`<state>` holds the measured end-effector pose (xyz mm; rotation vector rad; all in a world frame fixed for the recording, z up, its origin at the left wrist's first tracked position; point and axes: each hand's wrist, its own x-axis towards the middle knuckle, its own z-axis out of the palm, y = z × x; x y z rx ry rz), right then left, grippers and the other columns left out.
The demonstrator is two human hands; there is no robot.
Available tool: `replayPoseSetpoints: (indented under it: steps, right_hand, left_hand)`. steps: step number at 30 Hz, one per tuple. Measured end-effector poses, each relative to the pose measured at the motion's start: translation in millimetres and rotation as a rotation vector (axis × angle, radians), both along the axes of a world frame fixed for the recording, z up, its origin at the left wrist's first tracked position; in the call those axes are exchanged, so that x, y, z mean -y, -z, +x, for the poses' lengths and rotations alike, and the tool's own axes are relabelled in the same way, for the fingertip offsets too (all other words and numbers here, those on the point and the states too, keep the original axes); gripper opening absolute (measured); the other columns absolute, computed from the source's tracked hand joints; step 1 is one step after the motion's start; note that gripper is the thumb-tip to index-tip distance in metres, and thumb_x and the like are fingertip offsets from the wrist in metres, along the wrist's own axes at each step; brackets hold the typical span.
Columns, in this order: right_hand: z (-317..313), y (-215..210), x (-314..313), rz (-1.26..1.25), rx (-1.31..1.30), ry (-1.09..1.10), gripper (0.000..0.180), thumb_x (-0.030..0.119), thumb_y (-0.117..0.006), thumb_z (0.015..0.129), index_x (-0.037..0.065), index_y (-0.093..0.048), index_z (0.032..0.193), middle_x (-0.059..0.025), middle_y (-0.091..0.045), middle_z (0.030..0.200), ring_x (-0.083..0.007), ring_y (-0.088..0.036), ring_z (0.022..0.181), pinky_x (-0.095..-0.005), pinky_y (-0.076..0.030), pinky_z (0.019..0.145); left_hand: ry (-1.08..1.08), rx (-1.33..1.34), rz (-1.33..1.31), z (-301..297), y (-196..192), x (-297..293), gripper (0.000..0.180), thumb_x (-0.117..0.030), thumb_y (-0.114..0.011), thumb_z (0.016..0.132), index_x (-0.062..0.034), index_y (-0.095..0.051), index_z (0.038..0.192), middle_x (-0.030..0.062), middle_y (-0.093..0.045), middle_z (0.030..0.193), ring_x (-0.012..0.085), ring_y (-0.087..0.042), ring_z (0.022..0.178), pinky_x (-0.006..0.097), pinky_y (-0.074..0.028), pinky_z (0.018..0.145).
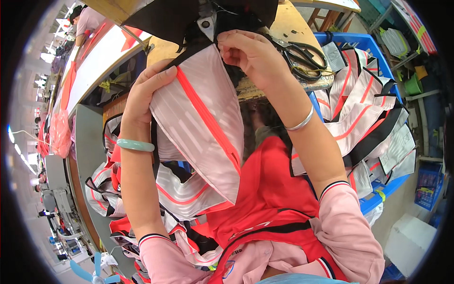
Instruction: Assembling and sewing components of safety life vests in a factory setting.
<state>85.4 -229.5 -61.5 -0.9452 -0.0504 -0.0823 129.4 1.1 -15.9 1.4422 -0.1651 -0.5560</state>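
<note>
A pale blue edge of cloth (302,278) sits nearest to the camera, at the bottom, over my pink shirt (352,222) and red apron (269,175). My left hand (144,90) is clamped on the left border of a pale striped panel (201,109), thumb on top, fingers behind. My right hand (248,57) has its fingertips drawn together right at the panel's top corner; I cannot tell what, if anything, is between them. I wear a light green bangle (135,145) on the left wrist and a silver bangle (302,121) on the right.

The panel slopes down from the near edge of the wooden table (295,29) toward my lap, a bright red stripe running along it and a black band at its upper left. Just above that corner is a metal plate (206,23) with a hole, under a dark machine body (165,19). Black-handled scissors (289,50) lie by the table's right edge.

Beyond that edge, a blue crate (385,64) holds a heap of similar pieces (362,116), some spilling over its near side. More striped pieces (184,194) lie under the panel and around my left forearm. Farther left, another person (90,21) bends over the far end of a long white table (101,59), and a red plastic bag (60,135) hangs near its closer end.
</note>
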Motion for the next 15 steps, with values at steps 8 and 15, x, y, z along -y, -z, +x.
replayPoseSetpoints:
  steps: [8,15]
  right_hand:
    - [-3,3,-11,0.118,0.001,0.068,0.011,0.016,-0.064,0.087,0.005,-0.066,0.091,0.0011,-0.061,0.078,-0.0085,-0.056,0.072,-0.0235,-0.045,0.071]
    - [-37,-11,24,-0.648,0.219,0.534,0.018,0.016,-0.067,0.083,0.002,-0.069,0.095,-0.0058,-0.066,0.089,-0.0181,-0.062,0.076,-0.0277,-0.049,0.068]
  left_hand:
    - [0.015,0.041,0.009,2,-1,-3,0.031,-0.012,-0.068,0.083,-0.0016,-0.065,0.113,0.0060,-0.069,0.093,0.0115,-0.065,0.078,0.022,-0.051,0.072]
    - [0.213,0.172,0.242,-11,-15,-2,0.038,-0.016,-0.067,0.085,0.0001,-0.061,0.118,0.0041,-0.067,0.097,0.0079,-0.062,0.082,0.020,-0.049,0.072]
